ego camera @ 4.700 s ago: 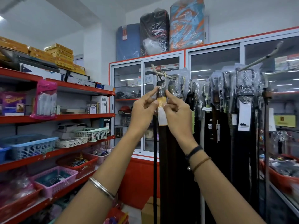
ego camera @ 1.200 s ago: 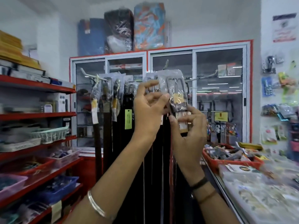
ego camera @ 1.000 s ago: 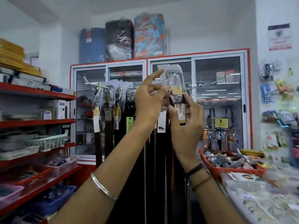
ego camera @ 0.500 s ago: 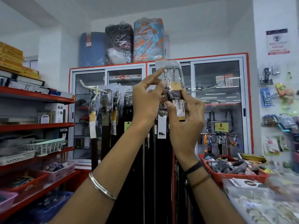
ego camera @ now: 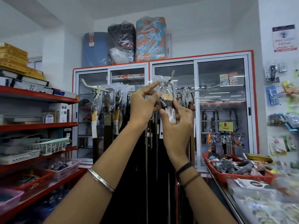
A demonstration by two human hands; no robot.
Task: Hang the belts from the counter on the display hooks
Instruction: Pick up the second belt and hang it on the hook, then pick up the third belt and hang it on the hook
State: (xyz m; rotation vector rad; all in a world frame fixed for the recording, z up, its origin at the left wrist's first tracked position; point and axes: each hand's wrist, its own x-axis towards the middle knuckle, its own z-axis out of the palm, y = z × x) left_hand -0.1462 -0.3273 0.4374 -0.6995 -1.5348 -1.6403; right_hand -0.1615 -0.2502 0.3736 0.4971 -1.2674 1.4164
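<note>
I hold a dark belt up at the display rack, its buckle wrapped in clear plastic with a yellow sticker and a white price tag. My left hand pinches the plastic at the buckle's upper left. My right hand grips the strap and tag just below the buckle. The buckle's top sits at the upturned tip of a middle display hook. Other hanging belts fill the hook on the left, and more hang behind my hands. The held belt's strap drops down behind my right forearm.
Red shelves with baskets and boxes line the left side. A glass cabinet stands behind the rack, with wrapped bundles on top. A long hook reaches right. At the right, a counter carries a red basket of goods.
Both hands have shifted the buckle slightly up and to the right, so it now meets the middle hook's tip. Earlier I worked on a belt at the left hook, then moved right.
</note>
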